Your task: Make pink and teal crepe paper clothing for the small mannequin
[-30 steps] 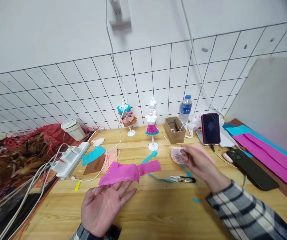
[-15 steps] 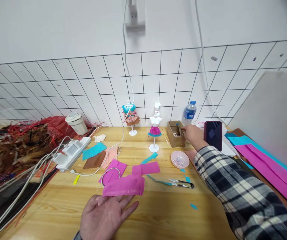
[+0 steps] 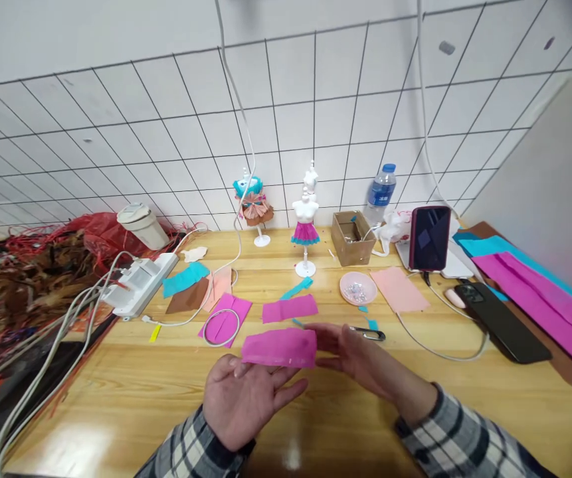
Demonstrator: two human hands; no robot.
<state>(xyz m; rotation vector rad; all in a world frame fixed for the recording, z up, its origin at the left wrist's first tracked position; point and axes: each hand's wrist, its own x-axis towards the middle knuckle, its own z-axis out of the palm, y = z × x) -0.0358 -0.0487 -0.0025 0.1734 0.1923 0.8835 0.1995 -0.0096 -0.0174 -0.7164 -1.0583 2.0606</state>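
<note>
My left hand [image 3: 246,395] is palm up, with a folded magenta cloth strip [image 3: 278,348] caught by its lower left edge between thumb and fingers; the other fingers spread beneath it. At the strip's right end my right hand [image 3: 353,352] closes its fingertips on the cloth, partly hidden by it. Flat on the table just beyond lies a second magenta piece [image 3: 289,309]. Thread snips [image 3: 369,333] show partly behind my right hand. A small white dress form [image 3: 305,212] wears a magenta skirt with blue trim.
A pink dish of beads [image 3: 358,289] and a cardboard box [image 3: 353,240] stand toward the back. Another dressed form [image 3: 253,202] is behind left. Cloth scraps, a power strip [image 3: 139,285] and cables lie left; a propped phone [image 3: 430,238] and a black phone [image 3: 502,323] are right.
My right hand has come out of the cardboard box and back to the strip's right end. My left hand has shifted right with the strip. The view has tilted down.
</note>
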